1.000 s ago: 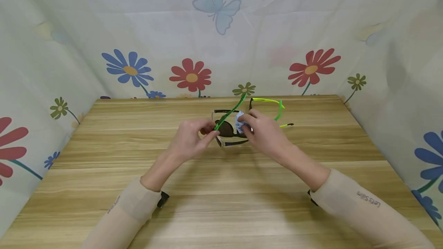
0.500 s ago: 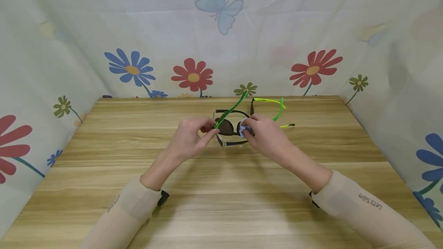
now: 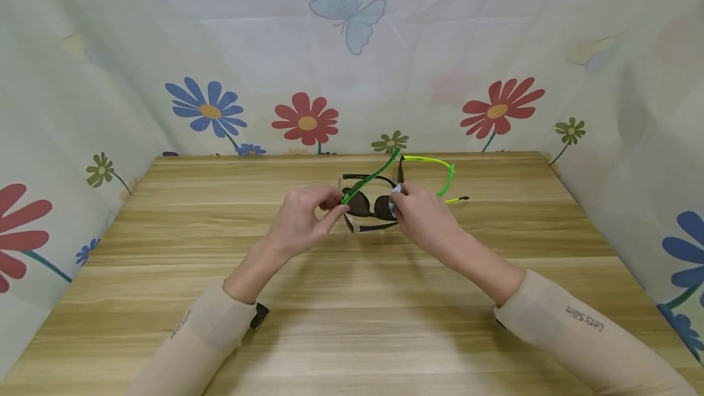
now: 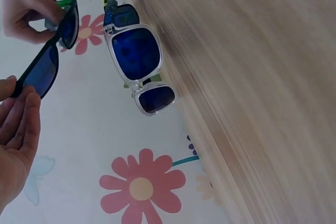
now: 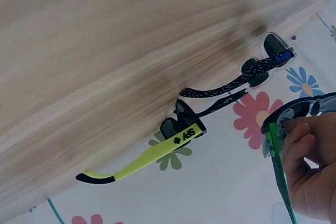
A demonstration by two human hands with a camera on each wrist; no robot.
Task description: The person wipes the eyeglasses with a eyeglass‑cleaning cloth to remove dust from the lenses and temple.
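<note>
Between my two hands, above the table, hangs a pair of dark-framed sunglasses (image 3: 359, 203) with green temples. My left hand (image 3: 299, 219) pinches one end of the frame by the hinge, thumb on the near side. At the opposite lens, my right hand (image 3: 429, 216) pinches a crumpled pale blue cloth (image 3: 393, 199), which lies against that lens's outer part. Blue-tinted lenses of the held sunglasses (image 4: 43, 74) show in the left wrist view. From the right wrist, one green temple (image 5: 279, 174) sticks out past the right hand (image 5: 312, 166); the fingers partly hide the cloth.
Behind the held pair, sunglasses with a clear frame (image 4: 135, 53) and dark speckled temples rest on the wooden table (image 3: 352, 322). Farther right lies another pair with yellow temples (image 5: 157, 153). A flower-printed curtain (image 3: 247, 35) encloses the table's back and sides.
My right hand and the cloth have moved outward across the right lens, uncovering more of it. The green temples have tilted slightly right. My left hand keeps its grip in nearly the same place.
</note>
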